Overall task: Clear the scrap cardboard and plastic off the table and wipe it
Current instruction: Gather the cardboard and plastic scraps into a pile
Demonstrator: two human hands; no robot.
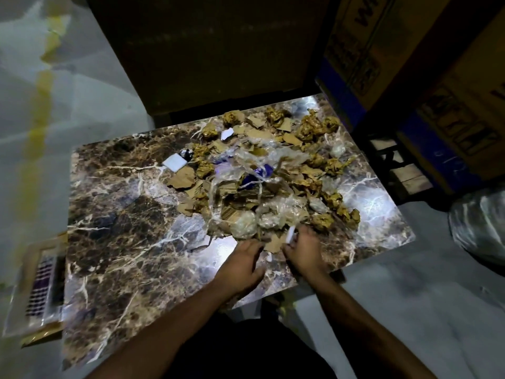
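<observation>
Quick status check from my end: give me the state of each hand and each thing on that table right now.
Left hand: fingers relaxed, at the pile's near edge.
Right hand: pinching a small white scrap.
Cardboard scraps: torn, still scattered.
Plastic wrap: crumpled, tangled over the cardboard.
Brown paper wads: balled up, mostly along the far and right sides.
Table: not cleared, not wiped.

Scrap pile (257, 170) on table (114, 242), far right; boxes (410, 77) behind.

Both forearms are bare to the frame edge, the left hand (240, 265) and right hand (303, 250) ungloved.
</observation>
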